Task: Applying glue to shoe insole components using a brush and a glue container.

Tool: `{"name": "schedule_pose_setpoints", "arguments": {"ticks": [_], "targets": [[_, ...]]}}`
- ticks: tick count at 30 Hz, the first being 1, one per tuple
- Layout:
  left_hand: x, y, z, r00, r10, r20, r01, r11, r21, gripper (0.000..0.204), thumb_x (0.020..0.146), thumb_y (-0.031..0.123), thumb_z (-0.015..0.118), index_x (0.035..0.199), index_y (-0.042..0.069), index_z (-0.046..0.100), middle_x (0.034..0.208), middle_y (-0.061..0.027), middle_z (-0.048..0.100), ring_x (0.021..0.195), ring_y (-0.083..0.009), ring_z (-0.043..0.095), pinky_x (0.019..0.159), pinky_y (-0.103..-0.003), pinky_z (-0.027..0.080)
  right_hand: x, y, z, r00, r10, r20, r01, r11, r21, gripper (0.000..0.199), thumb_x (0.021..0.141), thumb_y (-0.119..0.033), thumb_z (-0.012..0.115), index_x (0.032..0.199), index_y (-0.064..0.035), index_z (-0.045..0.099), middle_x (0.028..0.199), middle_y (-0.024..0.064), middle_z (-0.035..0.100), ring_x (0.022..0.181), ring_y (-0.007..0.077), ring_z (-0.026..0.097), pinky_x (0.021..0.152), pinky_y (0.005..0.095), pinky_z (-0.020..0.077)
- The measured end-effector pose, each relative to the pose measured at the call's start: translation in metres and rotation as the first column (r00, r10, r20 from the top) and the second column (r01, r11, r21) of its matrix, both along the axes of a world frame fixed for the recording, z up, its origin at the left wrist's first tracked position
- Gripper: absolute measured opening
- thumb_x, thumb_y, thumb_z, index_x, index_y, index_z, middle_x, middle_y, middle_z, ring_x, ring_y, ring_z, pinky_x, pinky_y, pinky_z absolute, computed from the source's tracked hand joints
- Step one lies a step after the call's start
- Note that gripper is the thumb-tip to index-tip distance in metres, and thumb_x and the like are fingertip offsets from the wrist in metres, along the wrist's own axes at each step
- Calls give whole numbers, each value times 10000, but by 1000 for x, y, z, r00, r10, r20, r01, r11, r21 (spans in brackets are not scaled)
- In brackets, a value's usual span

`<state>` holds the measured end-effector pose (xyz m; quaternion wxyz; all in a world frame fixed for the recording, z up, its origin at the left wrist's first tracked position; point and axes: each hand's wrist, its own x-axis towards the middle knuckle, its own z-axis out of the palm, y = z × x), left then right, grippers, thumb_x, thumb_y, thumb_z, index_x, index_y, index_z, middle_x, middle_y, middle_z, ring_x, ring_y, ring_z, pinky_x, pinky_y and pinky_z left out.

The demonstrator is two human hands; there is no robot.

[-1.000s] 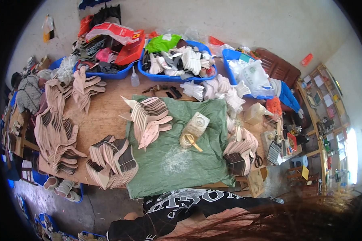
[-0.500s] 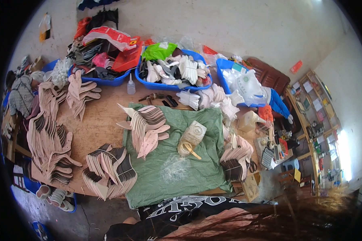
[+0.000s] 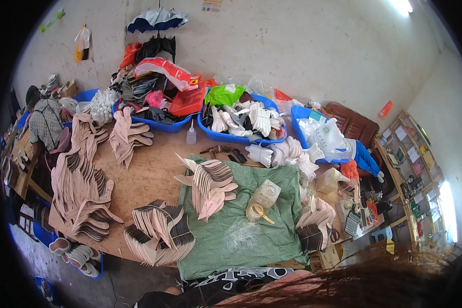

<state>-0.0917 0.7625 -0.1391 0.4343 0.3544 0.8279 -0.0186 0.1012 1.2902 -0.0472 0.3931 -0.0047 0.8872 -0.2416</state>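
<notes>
Neither my left hand nor my right hand shows; my black printed shirt (image 3: 246,277) lies along the table's front edge. Before me a green cloth (image 3: 241,205) covers part of the table, with a white powdery patch on it. A cloudy plastic container (image 3: 266,194) rests on the cloth, next to a small pot (image 3: 253,212) with a yellowish brush or stick (image 3: 266,219) in it. Fanned stacks of pale pink, dark-edged cut pieces, like shoe uppers, lie on the cloth (image 3: 209,190), at its left (image 3: 159,233) and at its right (image 3: 315,220).
More stacks of pale pieces (image 3: 82,190) cover the table's left side. Blue tubs (image 3: 236,137) stuffed with pieces and bags line the back, near a squeeze bottle (image 3: 191,134). A calculator (image 3: 352,224) and scissors (image 3: 334,235) lie right. Another person (image 3: 47,126) sits far left.
My view has tilted upward and turned a little left, so the table appears lower and farther right. More wall and a hanging umbrella show. Nothing on the table has visibly moved.
</notes>
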Motion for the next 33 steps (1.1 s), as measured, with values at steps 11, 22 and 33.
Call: {"name": "schedule_pose_setpoints", "arguments": {"ticks": [11,22,33], "targets": [[-1,9,19,999,-41,31,40,999,7,295,692,212,625,930,53,693,981,-176,658,872,-311,642,750,-404,505,10,5,-4,984,-55,172,65,996,-57,289,841,-240,540,1058,-76,638,974,130,659,871,243,621,752,393,484],[63,-1,43,982,-52,183,67,995,-77,300,702,214,611,936,42,688,985,-177,657,871,-313,641,749,-405,503,80,-15,-31,890,-47,454,145,973,-182,272,841,-219,545,1048,-73,642,970,128,660,878,229,618,764,389,478],[64,51,100,981,194,-8,-180,926,332,278,817,179,486,1030,2,512,919,-236,589,900,-404,567,777,-485,446,-85,-81,48,707,-608,-361,401,765,-504,237,842,-224,615,990,-43,571,938,83,620,876,187,580,797,309,449]]}}
